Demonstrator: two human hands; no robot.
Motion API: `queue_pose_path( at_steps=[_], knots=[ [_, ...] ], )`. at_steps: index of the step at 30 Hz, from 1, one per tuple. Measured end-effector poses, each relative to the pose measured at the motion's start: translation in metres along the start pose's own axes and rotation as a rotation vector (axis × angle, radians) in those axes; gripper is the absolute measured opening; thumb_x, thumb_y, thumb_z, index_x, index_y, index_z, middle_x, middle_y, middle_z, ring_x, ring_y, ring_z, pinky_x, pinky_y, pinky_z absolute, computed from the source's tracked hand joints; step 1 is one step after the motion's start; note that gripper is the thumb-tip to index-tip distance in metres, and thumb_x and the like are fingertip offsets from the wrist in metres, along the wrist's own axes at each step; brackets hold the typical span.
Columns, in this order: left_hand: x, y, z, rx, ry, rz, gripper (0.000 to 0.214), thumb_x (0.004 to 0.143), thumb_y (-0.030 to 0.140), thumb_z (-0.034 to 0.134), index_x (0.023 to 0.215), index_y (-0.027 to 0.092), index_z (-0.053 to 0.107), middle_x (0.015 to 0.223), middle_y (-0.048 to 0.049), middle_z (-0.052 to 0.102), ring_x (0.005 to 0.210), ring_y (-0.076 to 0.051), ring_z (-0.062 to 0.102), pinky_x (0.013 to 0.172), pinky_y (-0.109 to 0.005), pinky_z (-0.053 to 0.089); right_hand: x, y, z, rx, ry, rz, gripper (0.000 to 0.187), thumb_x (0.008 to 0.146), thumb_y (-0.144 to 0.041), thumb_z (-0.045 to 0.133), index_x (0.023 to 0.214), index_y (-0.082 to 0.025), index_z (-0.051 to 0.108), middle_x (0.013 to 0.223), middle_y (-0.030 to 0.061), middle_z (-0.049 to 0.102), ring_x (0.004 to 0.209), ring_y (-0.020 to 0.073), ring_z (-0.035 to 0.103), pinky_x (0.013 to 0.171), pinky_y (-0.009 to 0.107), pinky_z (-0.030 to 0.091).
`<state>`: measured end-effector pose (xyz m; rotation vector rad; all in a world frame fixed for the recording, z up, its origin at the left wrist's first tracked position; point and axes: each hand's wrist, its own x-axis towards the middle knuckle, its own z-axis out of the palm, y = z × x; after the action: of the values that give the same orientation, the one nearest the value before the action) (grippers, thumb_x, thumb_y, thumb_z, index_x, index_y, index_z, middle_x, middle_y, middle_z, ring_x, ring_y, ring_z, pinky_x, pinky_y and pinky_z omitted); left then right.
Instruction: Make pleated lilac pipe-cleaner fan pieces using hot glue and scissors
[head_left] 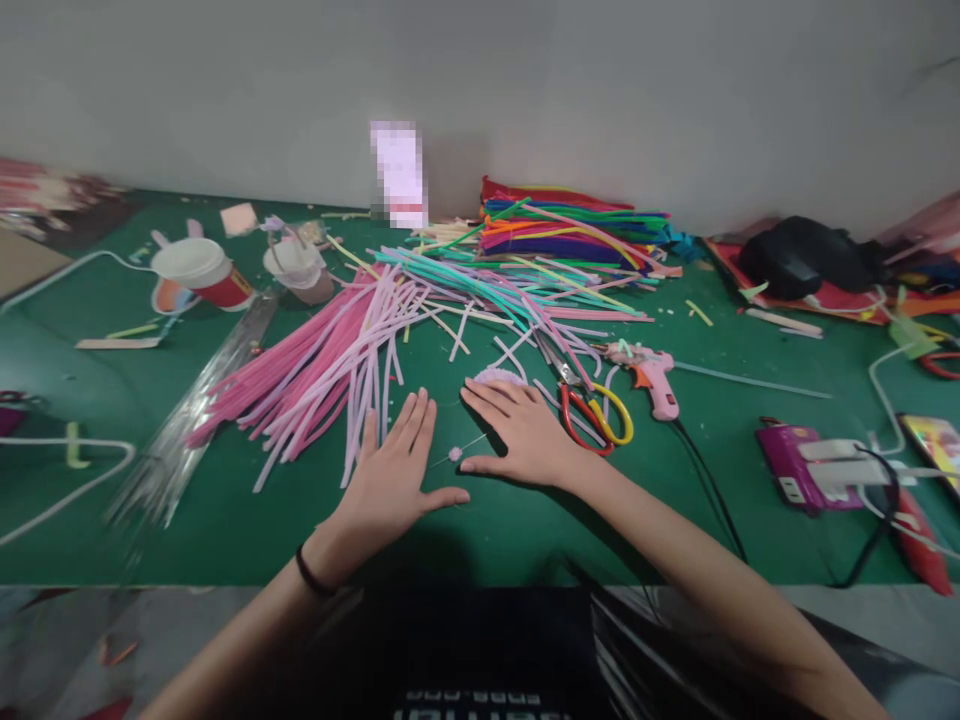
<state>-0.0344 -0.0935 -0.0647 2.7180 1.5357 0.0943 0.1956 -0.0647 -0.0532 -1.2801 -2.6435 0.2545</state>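
Observation:
Both hands lie flat on a green table mat (225,520), palms down and fingers stretched out. My left hand (394,470) rests by the lower end of a pile of pink and white pipe cleaners (315,375). My right hand (517,430) lies next to it, its fingertips near a small fuzzy lilac piece (499,376). Between the two hands lies a thin pin with a small pink ball (455,454). Neither hand holds anything.
Scissors with red and yellow handles (596,415) and a pink glue gun (652,375) lie right of my right hand. A stack of bright pipe cleaners (562,230) sits at the back. Paper cups (202,270) stand back left; a purple power strip (799,465) lies right.

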Motion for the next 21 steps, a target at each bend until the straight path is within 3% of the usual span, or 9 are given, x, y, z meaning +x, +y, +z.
queue_pose_path(
  at_steps=[7, 13, 18, 21],
  knots=[
    [0.000, 0.000, 0.001, -0.048, 0.018, 0.004, 0.114, 0.079, 0.086, 0.017, 0.156, 0.002, 0.013, 0.158, -0.0256, 0.023, 0.149, -0.036, 0.021, 0.117, -0.062, 0.004, 0.001, 0.001, 0.002, -0.030, 0.015, -0.036, 0.099, 0.080, -0.084, 0.038, 0.154, -0.019, 0.028, 0.160, 0.0066, 0.030, 0.145, 0.0323, 0.027, 0.117, 0.051, 0.020],
    [-0.014, 0.008, -0.004, -0.062, 0.161, -0.026, 0.101, 0.089, 0.077, 0.020, 0.153, -0.001, 0.021, 0.155, -0.0284, 0.029, 0.146, -0.038, 0.027, 0.117, -0.062, 0.009, 0.001, 0.000, 0.001, -0.021, 0.011, -0.040, 0.099, 0.080, -0.082, 0.044, 0.155, -0.019, 0.027, 0.160, 0.0083, 0.030, 0.145, 0.0334, 0.027, 0.117, 0.052, 0.019],
    [-0.015, 0.005, -0.012, -0.133, 0.168, -0.083, 0.063, 0.102, 0.050, 0.027, 0.145, 0.007, 0.042, 0.151, -0.0204, 0.042, 0.143, -0.036, 0.034, 0.115, -0.059, 0.022, 0.001, 0.002, 0.001, 0.012, 0.020, -0.037, 0.104, 0.076, -0.084, 0.047, 0.155, -0.020, 0.026, 0.159, 0.0094, 0.031, 0.144, 0.0342, 0.029, 0.116, 0.052, 0.020],
    [0.001, -0.009, -0.021, -0.250, 0.171, -0.054, 0.043, 0.102, 0.034, 0.035, 0.131, 0.013, 0.058, 0.137, -0.0149, 0.059, 0.131, -0.031, 0.049, 0.110, -0.049, 0.036, 0.001, 0.005, -0.002, 0.069, 0.030, -0.031, 0.099, 0.080, -0.079, 0.049, 0.155, -0.019, 0.026, 0.159, 0.0089, 0.033, 0.144, 0.0318, 0.029, 0.115, 0.051, 0.023]
  ],
)
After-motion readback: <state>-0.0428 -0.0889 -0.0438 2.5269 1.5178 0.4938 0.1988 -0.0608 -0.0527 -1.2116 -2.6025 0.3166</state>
